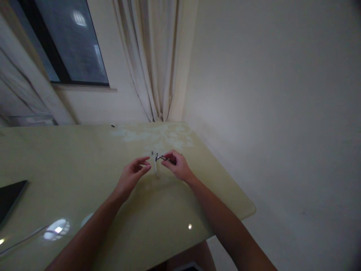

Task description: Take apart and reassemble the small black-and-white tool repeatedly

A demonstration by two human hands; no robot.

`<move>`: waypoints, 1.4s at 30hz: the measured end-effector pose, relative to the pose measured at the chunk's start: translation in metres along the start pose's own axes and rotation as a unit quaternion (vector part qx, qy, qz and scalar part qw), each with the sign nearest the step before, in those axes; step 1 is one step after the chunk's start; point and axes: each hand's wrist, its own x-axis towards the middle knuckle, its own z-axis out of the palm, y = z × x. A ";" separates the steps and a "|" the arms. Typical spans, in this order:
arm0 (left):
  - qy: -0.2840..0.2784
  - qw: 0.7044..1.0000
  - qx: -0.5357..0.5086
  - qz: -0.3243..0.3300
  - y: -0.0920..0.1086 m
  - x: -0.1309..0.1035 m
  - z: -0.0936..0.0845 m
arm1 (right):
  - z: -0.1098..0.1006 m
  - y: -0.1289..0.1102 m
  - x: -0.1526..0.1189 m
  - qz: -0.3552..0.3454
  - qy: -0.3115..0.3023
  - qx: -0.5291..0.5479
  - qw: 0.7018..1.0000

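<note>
My right hand (177, 165) is closed, thumb and fingers pinching a small, thin dark piece (161, 157) that looks like metal and has a loop at its left end. A narrow white strip (156, 167) hangs down from that loop, its lower end close to the tabletop. Just left of the strip, my left hand (134, 175) is open, with fingers and thumb apart and a small gap to the strip. Blur and small size hide exactly what the held object is.
Both forearms reach over a glossy, pale green table (135, 218). At the left edge lies a dark flat object (11, 197), with a thin cable (24, 239) nearer me. A tiny black item (113, 126) sits at the far edge. A wall (267, 113) flanks the right side.
</note>
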 end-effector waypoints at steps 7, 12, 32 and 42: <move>-0.029 0.952 0.304 0.007 -0.019 0.001 0.015 | -0.084 0.023 0.019 0.081 0.229 -0.149 0.959; -0.064 0.845 0.528 0.062 -0.018 -0.003 0.034 | -0.105 0.042 0.011 0.173 0.264 -0.322 0.892; -0.024 0.940 0.292 0.175 -0.002 0.018 0.080 | -0.032 0.024 0.020 0.059 0.074 -0.017 0.995; -0.090 0.920 0.363 0.119 -0.032 0.093 0.136 | -0.065 0.011 0.025 0.135 0.272 0.315 0.899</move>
